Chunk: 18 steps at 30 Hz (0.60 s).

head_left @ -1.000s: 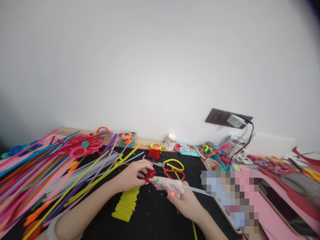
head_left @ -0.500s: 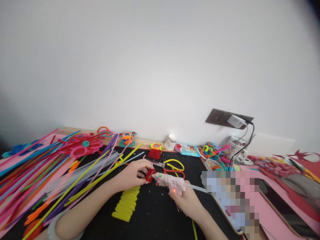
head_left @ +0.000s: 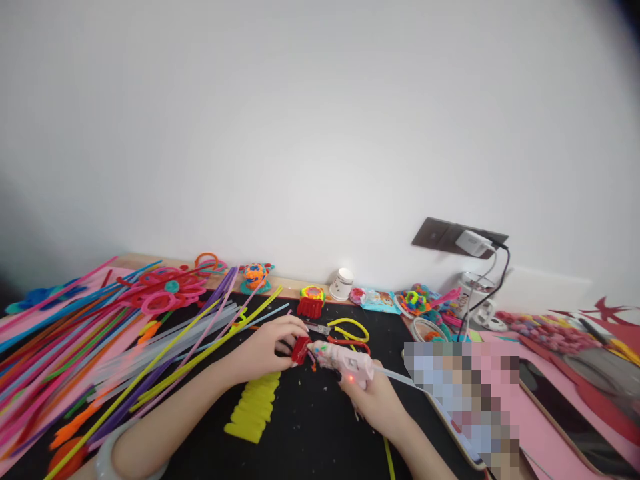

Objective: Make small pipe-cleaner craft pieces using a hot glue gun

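Note:
Between the fingertips of my left hand point(head_left: 263, 348) is a small red pipe-cleaner piece point(head_left: 301, 349), with part of it hidden behind the fingers. My right hand point(head_left: 373, 397) is closed round the handle of a pale pink glue gun point(head_left: 345, 360). Its nozzle points left, right beside the red piece; I cannot tell whether they touch. A clear glue stick point(head_left: 395, 376) sticks out of its back, and a small red light glows on its side. Below my left hand lies a zigzag-folded yellow pipe-cleaner strip point(head_left: 254, 407). Scissors with yellow and red handles point(head_left: 349, 328) lie just behind the nozzle.
Loose pipe cleaners point(head_left: 75, 360) cover the left side of the black mat point(head_left: 320, 440). Along the wall stand a paper cup point(head_left: 342, 285), a red-and-yellow craft piece point(head_left: 311, 301) and a blue packet point(head_left: 379, 300). Phones point(head_left: 570, 413) lie to the right, near a mug point(head_left: 473, 297).
The glue gun has shifted slightly right, its nozzle a little higher against the red piece. My left hand keeps its hold and has barely moved.

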Each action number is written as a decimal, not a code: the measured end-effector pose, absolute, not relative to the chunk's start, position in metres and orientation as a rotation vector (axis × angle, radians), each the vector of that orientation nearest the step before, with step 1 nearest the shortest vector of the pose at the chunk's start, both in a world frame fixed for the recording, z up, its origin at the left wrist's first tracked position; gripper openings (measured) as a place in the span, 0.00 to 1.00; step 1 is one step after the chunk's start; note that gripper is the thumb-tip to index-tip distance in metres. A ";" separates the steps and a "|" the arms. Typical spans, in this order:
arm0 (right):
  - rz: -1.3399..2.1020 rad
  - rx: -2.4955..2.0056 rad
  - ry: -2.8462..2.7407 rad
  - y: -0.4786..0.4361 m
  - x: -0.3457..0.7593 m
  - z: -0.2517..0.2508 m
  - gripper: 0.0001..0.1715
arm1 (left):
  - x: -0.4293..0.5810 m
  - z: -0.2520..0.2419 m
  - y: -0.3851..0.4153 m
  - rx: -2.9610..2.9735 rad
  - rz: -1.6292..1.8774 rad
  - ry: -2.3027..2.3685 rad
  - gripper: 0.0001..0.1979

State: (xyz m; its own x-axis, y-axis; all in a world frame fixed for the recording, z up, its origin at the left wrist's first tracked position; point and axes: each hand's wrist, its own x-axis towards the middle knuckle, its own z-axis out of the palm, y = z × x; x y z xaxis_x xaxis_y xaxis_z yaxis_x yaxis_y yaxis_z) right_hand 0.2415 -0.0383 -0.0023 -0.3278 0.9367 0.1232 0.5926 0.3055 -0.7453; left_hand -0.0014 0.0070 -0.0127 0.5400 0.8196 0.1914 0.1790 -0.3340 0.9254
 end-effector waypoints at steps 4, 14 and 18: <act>0.807 -1.357 -2.019 -0.038 0.242 -0.001 0.10 | -0.001 -0.012 0.007 1.865 0.843 0.840 0.17; 0.792 -1.340 -2.055 -0.041 0.241 0.000 0.11 | -0.002 -0.005 0.004 2.057 0.812 0.892 0.17; 0.751 -1.378 -2.027 -0.039 0.240 0.001 0.11 | -0.003 -0.004 0.003 2.078 0.798 0.904 0.21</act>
